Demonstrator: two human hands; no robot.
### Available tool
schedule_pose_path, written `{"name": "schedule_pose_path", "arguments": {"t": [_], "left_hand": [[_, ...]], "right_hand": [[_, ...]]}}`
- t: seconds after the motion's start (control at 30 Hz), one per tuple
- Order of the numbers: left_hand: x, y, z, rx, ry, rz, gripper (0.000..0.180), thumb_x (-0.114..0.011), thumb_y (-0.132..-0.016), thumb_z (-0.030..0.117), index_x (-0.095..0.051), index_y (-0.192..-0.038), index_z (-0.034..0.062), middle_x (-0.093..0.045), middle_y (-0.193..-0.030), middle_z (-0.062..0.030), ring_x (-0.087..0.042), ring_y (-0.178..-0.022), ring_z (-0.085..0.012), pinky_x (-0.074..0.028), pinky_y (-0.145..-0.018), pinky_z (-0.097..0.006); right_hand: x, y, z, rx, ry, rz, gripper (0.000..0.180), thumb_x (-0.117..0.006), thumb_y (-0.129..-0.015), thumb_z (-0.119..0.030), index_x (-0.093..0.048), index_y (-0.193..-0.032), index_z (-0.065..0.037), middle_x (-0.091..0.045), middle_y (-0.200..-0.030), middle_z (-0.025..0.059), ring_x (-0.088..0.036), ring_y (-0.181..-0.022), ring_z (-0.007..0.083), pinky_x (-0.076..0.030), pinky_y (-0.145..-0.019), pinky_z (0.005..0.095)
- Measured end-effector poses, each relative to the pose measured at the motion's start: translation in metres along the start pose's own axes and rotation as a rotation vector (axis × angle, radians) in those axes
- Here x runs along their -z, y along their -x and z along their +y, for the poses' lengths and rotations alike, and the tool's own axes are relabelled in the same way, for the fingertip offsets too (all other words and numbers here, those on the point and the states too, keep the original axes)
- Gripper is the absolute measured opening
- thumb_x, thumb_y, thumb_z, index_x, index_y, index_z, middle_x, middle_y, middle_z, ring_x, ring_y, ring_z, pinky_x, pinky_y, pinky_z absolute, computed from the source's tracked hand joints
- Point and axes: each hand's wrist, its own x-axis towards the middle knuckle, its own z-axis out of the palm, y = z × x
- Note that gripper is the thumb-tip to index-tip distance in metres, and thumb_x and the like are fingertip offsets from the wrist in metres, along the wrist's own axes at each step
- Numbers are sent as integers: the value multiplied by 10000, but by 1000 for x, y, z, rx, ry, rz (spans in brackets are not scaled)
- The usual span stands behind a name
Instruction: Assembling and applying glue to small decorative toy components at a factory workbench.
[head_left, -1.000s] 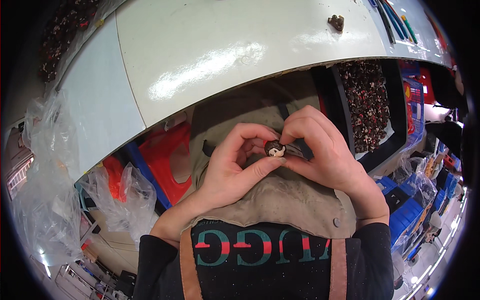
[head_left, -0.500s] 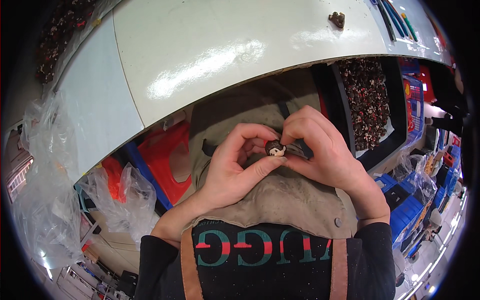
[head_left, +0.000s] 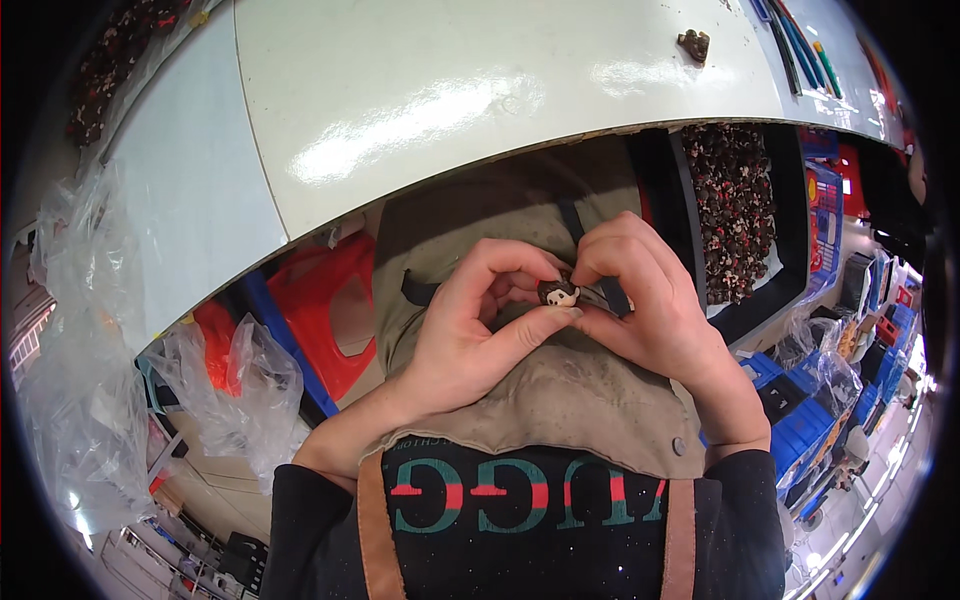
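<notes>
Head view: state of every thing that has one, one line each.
Figurine head: held, face showing
Left hand: closed on figurine head
Right hand: curled at figurine head, grip unclear
Black bin: open, loaded with small pieces
Brown piece: loose on white tabletop
Clear plastic bags: crumpled
Khaki apron: worn, creased

Slim blue tools (head_left: 804, 51) lie by the white table's (head_left: 400, 55) right edge. Below stands a red plastic stool (head_left: 315, 312).
</notes>
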Motion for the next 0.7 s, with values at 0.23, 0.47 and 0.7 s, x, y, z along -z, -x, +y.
{"name": "schedule_pose_path", "arguments": {"t": [0.23, 0.47, 0.7], "left_hand": [[5, 2, 1, 3, -35, -42, 297, -587, -828, -63, -422, -1053, 39, -505, -1069, -94, -540, -936, -119, -467, -810, -252], [2, 1, 4, 44, 14, 2, 303, -594, -823, -62, -425, -1050, 45, -504, -1069, -78, -539, -947, -116, -458, -826, -245], [-7, 5, 7, 62, -73, 103, 310, -593, -812, -75, -439, -1056, 39, -501, -1056, -65, -527, -982, -127, -443, -848, -252]], "right_hand": [[-6, 2, -2, -14, 16, 12, 396, -763, -555, 4, -506, -852, -43, -533, -807, 98, -531, -746, 265, -444, -650, 340], [-6, 0, -1, -20, 19, 19, 382, -759, -561, 4, -510, -846, -47, -533, -810, 97, -531, -746, 266, -442, -649, 337], [-5, 6, 0, 74, -3, 99, 334, -730, -623, -60, -538, -896, -42, -543, -869, 100, -533, -810, 300, -454, -693, 377]]}}
